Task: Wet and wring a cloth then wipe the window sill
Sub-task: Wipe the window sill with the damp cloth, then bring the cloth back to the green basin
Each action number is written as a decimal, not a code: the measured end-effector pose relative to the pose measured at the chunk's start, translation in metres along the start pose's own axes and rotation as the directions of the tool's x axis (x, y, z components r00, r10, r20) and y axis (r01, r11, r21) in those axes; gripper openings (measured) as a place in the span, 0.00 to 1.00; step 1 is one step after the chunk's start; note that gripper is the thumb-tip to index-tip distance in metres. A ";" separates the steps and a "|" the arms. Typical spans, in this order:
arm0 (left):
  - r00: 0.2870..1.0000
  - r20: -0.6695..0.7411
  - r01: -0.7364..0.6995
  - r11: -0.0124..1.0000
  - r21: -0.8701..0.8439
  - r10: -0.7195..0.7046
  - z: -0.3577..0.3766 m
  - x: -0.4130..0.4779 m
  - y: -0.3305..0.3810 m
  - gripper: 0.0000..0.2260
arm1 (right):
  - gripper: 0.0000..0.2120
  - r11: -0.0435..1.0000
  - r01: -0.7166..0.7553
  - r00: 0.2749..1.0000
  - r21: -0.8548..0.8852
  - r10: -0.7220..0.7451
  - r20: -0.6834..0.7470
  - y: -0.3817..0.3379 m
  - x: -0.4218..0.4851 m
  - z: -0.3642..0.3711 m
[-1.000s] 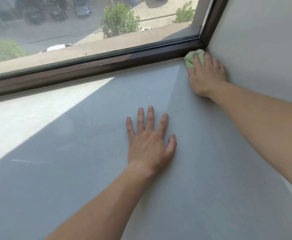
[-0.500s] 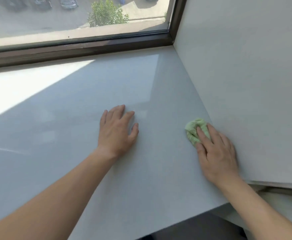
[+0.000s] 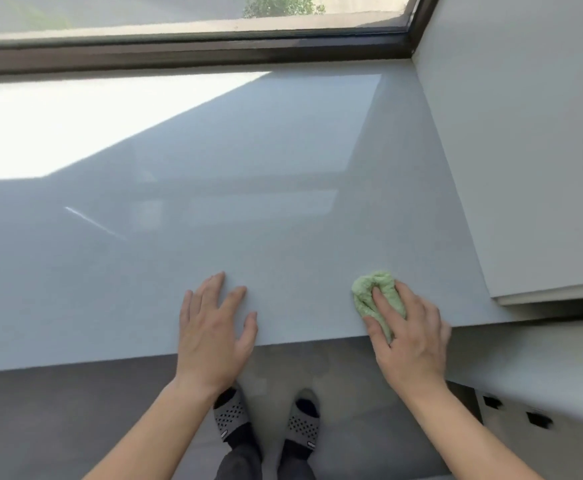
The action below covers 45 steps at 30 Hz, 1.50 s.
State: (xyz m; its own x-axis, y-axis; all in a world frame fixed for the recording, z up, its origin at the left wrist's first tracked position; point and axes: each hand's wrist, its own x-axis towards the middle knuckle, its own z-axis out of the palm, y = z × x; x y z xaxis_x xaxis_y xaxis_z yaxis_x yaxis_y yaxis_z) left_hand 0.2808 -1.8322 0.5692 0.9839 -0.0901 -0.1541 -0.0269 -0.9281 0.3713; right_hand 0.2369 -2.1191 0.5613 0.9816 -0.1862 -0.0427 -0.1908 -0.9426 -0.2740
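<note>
The grey window sill (image 3: 248, 209) stretches from the dark window frame (image 3: 193, 53) back to its front edge near me. A bunched green cloth (image 3: 381, 289) lies on the sill close to the front edge, right of centre. My right hand (image 3: 411, 344) lies over the cloth, with thumb and fingers wrapped round the wad and pressing it onto the sill. My left hand (image 3: 213, 334) rests flat on the sill at the front edge, fingers spread, holding nothing.
A white side wall (image 3: 525, 133) bounds the sill on the right and ends in a corner at the frame. Sunlight falls on the far left of the sill. Below the edge are the dark floor, my slippered feet (image 3: 231, 417) and a white slotted cover (image 3: 542, 414).
My right hand dragged the cloth from the far right corner along the side wall back to the front edge. My left hand slid back towards the front edge too.
</note>
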 end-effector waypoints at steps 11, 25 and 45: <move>0.967 -0.057 0.235 0.957 -0.169 -0.248 -0.048 -0.042 -0.079 0.25 | 0.14 0.871 0.451 0.891 0.196 -0.452 -0.041 -0.146 0.010 0.049; 0.750 -0.253 0.495 0.772 -0.398 -0.611 -0.210 -0.145 -0.273 0.21 | 0.14 0.665 0.438 0.729 0.605 -0.656 0.193 -0.454 -0.010 -0.001; 0.164 -0.349 0.750 0.347 -0.563 -0.923 -0.423 -0.323 -0.681 0.20 | 0.15 0.306 0.625 0.226 0.718 -0.951 0.209 -1.026 -0.137 0.070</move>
State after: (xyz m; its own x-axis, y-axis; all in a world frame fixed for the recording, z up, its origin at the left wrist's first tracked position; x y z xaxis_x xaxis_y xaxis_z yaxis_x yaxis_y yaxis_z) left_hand 0.0558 -1.0181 0.7533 0.2480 0.9676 -0.0479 0.8282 -0.1861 0.5287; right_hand 0.2986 -1.1073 0.7806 0.4056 0.9127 0.0501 0.5628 -0.2061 -0.8005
